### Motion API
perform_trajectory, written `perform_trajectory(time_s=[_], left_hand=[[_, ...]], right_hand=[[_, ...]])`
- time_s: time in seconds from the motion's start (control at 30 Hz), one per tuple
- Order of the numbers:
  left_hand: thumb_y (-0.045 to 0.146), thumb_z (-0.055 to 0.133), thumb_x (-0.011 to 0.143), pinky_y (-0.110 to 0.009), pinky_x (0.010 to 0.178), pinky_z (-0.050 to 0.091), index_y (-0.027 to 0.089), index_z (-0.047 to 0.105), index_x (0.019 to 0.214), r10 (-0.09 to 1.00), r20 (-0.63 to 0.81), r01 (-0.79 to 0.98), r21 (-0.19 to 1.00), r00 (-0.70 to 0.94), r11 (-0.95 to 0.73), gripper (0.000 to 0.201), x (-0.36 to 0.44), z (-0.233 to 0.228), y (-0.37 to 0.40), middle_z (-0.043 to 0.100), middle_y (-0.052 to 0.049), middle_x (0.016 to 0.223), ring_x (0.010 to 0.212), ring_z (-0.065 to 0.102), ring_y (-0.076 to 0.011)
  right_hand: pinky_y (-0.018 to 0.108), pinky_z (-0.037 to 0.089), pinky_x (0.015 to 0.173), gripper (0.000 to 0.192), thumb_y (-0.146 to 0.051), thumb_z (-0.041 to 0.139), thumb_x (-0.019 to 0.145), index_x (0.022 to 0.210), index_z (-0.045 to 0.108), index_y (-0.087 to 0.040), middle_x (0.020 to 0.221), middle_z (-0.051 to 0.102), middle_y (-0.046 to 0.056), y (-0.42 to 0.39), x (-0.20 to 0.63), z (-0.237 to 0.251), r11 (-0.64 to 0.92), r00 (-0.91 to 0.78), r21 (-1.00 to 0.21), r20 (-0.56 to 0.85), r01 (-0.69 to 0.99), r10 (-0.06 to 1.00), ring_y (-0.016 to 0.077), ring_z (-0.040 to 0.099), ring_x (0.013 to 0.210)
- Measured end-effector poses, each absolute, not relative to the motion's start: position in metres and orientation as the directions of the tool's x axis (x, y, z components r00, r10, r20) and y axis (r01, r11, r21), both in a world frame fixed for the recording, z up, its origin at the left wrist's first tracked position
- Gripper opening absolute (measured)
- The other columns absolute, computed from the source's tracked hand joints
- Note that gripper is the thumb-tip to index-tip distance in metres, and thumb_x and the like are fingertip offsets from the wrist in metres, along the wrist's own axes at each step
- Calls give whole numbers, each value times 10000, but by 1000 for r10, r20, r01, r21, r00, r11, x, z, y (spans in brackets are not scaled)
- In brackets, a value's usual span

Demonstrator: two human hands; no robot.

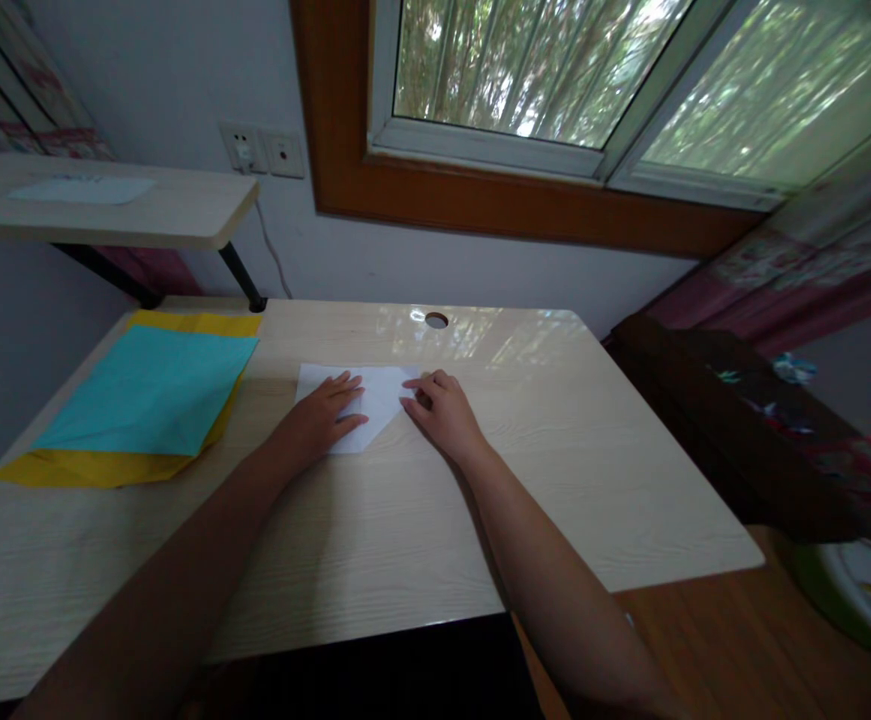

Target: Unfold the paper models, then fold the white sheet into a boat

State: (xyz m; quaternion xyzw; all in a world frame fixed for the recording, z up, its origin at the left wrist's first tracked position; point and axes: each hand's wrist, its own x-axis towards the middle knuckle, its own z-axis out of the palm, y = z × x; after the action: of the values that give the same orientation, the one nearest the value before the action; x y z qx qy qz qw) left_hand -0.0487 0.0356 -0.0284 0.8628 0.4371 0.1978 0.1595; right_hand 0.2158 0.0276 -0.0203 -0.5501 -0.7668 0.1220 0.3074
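Observation:
A white sheet of paper (382, 392) lies on the desk, with a slanting edge at its lower right where a corner looks folded in. Flat on its left part rests my left hand (328, 412), fingers stretched and thumb apart, pressing the paper down. At the paper's right tip, my right hand (441, 408) has its fingers curled, with thumb and index finger at the paper's edge. The right fingers partly cover that corner, so its exact fold is hidden.
Blue paper (154, 390) lies over yellow paper (82, 472) on the desk's left side. A raised shelf (180, 215) on black legs bears another white sheet (82, 189). The wooden desk (592, 480) has a round hole (436, 320) near its back edge, below a window.

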Motion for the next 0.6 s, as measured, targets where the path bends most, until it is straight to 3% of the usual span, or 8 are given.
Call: perform_trajectory(time_s=[0.4,0.6], left_hand=[[500,433,1019,-501,1275,187,175,514,1470,759,91,665,422,645,-616,562,-53,-26,41,430,-109,1597,1543,274,-246],[502,443,1022,-516,1265,200,200,489,1493,713,116,639,364,691,-678,561,-49,-27,37,416,-98,1606,1549,257,-257]], right_hand=[[377,466,886,158,-325,684,922,1023,730,-211,955,616,73,27,215,-17,360,-197,-528,341,769,919,229,571,924],[397,455,886,138,-272,599,972,955,725,-217,970,616,90,19,210,-4,459,-271,-439,427,773,863,249,537,954]])
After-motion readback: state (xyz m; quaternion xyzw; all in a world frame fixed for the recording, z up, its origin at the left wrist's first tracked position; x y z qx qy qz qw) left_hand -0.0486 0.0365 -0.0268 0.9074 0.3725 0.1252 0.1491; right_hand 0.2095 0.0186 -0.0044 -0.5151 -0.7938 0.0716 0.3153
